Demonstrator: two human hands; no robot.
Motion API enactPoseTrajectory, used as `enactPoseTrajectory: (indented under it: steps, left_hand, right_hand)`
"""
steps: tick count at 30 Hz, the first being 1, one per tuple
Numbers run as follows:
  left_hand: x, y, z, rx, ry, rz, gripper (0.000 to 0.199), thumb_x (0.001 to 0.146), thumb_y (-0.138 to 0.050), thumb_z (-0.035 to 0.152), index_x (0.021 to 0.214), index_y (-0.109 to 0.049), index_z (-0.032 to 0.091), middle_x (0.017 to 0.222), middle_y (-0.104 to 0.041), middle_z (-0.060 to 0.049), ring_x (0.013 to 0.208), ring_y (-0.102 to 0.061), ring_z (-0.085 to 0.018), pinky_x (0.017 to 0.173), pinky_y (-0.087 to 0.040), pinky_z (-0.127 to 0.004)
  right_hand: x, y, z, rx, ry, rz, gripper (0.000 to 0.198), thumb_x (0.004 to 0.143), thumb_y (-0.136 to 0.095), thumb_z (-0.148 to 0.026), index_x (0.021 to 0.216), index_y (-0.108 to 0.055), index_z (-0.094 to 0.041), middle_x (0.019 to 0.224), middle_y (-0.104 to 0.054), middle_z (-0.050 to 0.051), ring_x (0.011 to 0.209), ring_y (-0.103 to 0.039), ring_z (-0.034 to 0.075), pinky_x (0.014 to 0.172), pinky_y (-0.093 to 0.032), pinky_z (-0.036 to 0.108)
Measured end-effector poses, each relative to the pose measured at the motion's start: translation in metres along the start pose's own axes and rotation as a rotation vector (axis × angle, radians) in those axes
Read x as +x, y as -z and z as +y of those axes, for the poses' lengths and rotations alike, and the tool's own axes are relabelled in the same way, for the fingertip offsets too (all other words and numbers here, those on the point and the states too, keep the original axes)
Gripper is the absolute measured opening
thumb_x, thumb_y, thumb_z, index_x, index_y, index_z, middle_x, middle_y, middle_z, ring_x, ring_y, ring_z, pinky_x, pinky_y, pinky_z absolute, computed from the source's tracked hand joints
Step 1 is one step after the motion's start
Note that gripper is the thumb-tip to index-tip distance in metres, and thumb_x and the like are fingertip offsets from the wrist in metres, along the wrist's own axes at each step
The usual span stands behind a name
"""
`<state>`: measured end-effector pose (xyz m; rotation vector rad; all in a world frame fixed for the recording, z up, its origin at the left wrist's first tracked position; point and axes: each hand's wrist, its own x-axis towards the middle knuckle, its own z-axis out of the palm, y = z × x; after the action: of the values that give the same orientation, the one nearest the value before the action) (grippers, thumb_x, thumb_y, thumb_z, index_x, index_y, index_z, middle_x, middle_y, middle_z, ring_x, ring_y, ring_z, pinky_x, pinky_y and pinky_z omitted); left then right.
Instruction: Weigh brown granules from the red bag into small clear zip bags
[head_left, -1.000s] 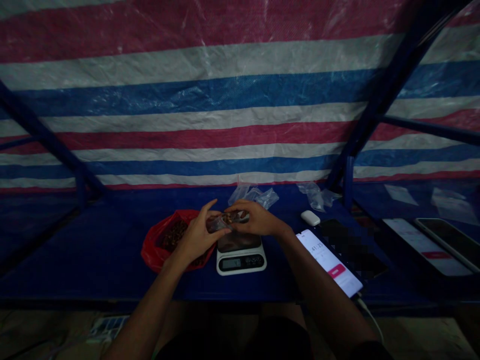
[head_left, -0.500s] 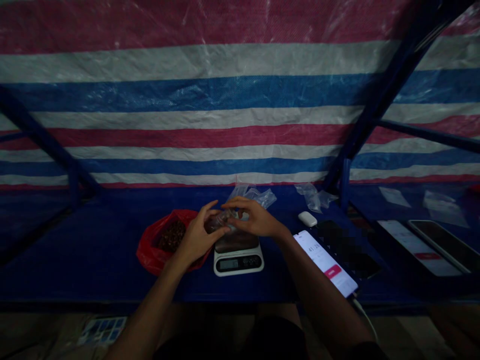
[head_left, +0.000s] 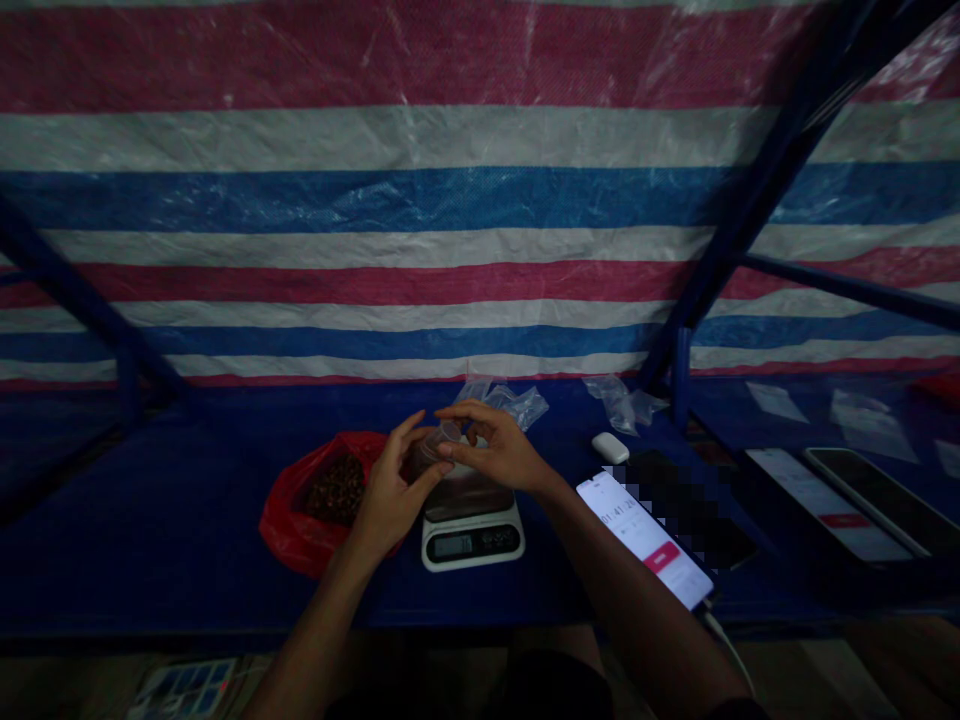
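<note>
Above a white digital kitchen scale, a small clear plastic bag is held between both hands, its mouth rounded open. My left hand is closed around its left side, thumb and fingers curved. With fingertips at the mouth, my right hand pinches the right edge. What the bag contains is too dark to make out. Left of the scale sits an open red plastic bag holding many small dark brown grains, partly covered by my left hand and forearm.
More clear plastic bags lie behind the scale, with another crumpled bag to the right. A white earbud case and a lit phone with a cable are on the blue table. Blue metal posts and a striped tarp stand behind.
The clear bag's mouth now shows rounder and wider open between my fingers. My hands stay over the scale, and the view has shifted slightly.
</note>
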<state>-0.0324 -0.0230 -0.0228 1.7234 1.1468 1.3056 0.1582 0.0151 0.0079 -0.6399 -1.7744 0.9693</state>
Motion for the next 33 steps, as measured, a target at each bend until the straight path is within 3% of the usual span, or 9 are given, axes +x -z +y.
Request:
enactPoseTrajectory:
  steps: [7,12,15,19,22,26,29,33]
  left_hand:
    - [-0.001,-0.001,0.004,-0.007,0.022,0.036,0.062,0.093,-0.065,0.043,0.148,-0.045,0.024,0.139,-0.063,-0.012,0.128,-0.062,-0.026,0.109,-0.048,-0.042]
    - [0.008,0.001,0.009,-0.297,0.171,0.169,0.059,0.097,-0.052,0.059,0.145,-0.048,0.025,0.127,-0.070,-0.010,0.098,-0.072,-0.021,0.084,-0.059,-0.034]
    - [0.020,0.003,0.008,-0.530,0.228,0.207,0.064,0.096,-0.049,0.065,0.144,-0.050,0.024,0.119,-0.071,-0.009,0.078,-0.068,-0.015,0.067,-0.057,-0.028]
    - [0.036,0.004,0.005,-0.639,0.222,0.148,0.068,0.084,-0.073,0.054,0.140,-0.052,0.023,0.111,-0.072,-0.007,0.070,-0.064,-0.011,0.060,-0.053,-0.023]
    - [0.045,0.005,0.003,-0.604,0.225,0.116,0.062,0.081,-0.078,0.048,0.131,-0.057,0.019,0.109,-0.075,-0.009,0.073,-0.068,-0.014,0.062,-0.055,-0.026]
    - [0.047,0.003,0.000,-0.549,0.205,0.102,0.042,0.084,-0.073,0.054,0.103,-0.068,0.017,0.113,-0.077,-0.012,0.090,-0.073,-0.020,0.077,-0.059,-0.032]
    - [0.043,-0.001,-0.003,-0.490,0.192,0.044,0.040,0.083,-0.074,0.055,0.094,-0.074,0.016,0.124,-0.074,-0.014,0.106,-0.072,-0.026,0.089,-0.058,-0.037]
    - [0.037,-0.004,-0.009,-0.414,0.178,-0.018,0.042,0.086,-0.073,0.054,0.105,-0.078,0.017,0.125,-0.074,-0.014,0.115,-0.069,-0.029,0.094,-0.056,-0.038]
  right_hand:
    - [0.002,0.004,0.001,0.200,-0.109,0.051,0.042,0.079,-0.082,-0.043,0.113,-0.069,-0.023,0.113,-0.067,0.007,0.095,-0.065,0.019,0.077,-0.055,0.032]
    - [0.004,0.011,0.010,0.333,-0.120,0.095,0.043,0.076,-0.084,-0.040,0.105,-0.056,-0.023,0.115,-0.067,0.007,0.107,-0.067,0.020,0.095,-0.055,0.038]
    - [0.001,0.014,0.015,0.246,-0.142,0.023,0.048,0.079,-0.081,-0.031,0.119,-0.055,-0.024,0.111,-0.065,0.006,0.104,-0.068,0.019,0.094,-0.055,0.038]
    - [-0.004,0.016,0.019,-0.090,-0.104,-0.127,0.040,0.080,-0.072,-0.017,0.119,-0.064,-0.020,0.115,-0.065,0.008,0.105,-0.066,0.021,0.094,-0.054,0.039]
    - [-0.005,0.019,0.021,-0.275,-0.061,-0.210,0.035,0.076,-0.074,-0.013,0.111,-0.068,-0.018,0.111,-0.068,0.008,0.103,-0.066,0.022,0.094,-0.053,0.040]
    - [-0.004,0.022,0.017,-0.393,-0.057,-0.258,0.049,0.071,-0.089,-0.032,0.114,-0.070,-0.018,0.113,-0.071,0.009,0.104,-0.065,0.026,0.095,-0.049,0.043]
    - [-0.001,0.018,0.010,-0.271,-0.053,-0.130,0.040,0.081,-0.081,-0.042,0.111,-0.071,-0.019,0.107,-0.073,0.007,0.099,-0.066,0.023,0.090,-0.050,0.038]
    - [0.003,0.009,0.005,-0.178,-0.055,0.030,0.018,0.093,-0.068,-0.038,0.093,-0.073,-0.020,0.092,-0.073,0.002,0.084,-0.064,0.017,0.078,-0.047,0.031]
